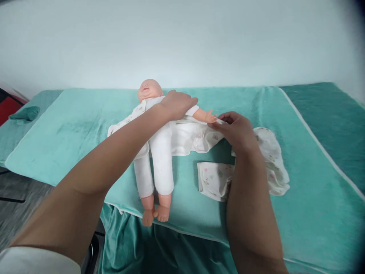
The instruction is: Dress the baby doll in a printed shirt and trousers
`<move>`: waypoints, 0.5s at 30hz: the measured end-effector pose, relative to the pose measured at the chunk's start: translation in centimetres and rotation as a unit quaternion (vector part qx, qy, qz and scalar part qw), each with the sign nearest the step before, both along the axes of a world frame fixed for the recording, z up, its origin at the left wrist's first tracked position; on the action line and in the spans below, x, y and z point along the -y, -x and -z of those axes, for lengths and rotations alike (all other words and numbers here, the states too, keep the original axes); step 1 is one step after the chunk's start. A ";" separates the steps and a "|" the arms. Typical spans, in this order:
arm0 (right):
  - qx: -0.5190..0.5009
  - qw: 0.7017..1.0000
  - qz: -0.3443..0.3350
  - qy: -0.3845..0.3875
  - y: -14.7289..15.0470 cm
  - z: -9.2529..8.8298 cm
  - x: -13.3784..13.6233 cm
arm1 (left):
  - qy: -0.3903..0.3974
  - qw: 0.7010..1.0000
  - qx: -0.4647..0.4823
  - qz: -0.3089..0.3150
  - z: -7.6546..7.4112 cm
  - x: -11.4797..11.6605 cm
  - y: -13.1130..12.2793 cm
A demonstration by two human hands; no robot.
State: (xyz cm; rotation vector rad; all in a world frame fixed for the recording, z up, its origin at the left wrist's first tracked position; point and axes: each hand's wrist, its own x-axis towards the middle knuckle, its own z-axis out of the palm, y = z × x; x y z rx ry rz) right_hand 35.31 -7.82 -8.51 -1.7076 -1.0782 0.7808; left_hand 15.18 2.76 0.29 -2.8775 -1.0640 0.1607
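A baby doll (161, 160) with a white cloth body lies on its back, head toward the wall. A white printed baby garment (188, 139) is spread open under and beside it, one side lying over the doll's left-hand side in view. My left hand (179, 104) rests over the doll's upper arm near the shoulder, fingers bent; what they grip is hidden. Beside the doll's outstretched hand (210, 116), my right hand (235, 127) pinches the garment's sleeve edge between thumb and fingers.
A folded printed white cloth (215, 179) lies below my right hand. Another printed white cloth (272, 161) is right of my right wrist. Everything lies on a green padded sheet (71, 133) against a pale wall. A dark green drape (137, 243) hangs at the front.
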 end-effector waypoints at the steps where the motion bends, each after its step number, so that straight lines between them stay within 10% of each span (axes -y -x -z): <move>1: -0.015 1.000 0.022 -0.014 -0.1 -0.2 0.1 | 0.007 1.000 0.007 0.000 -0.1 0.0 0.2; 8: 0.083 0.980 0.147 -0.101 -0.3 -0.6 0.1 | 0.017 1.000 -0.014 -0.001 -0.7 0.6 0.7; 15: 0.188 0.972 0.009 0.141 -0.6 -0.7 0.3 | 0.000 1.000 -0.019 -0.009 -0.1 0.6 0.5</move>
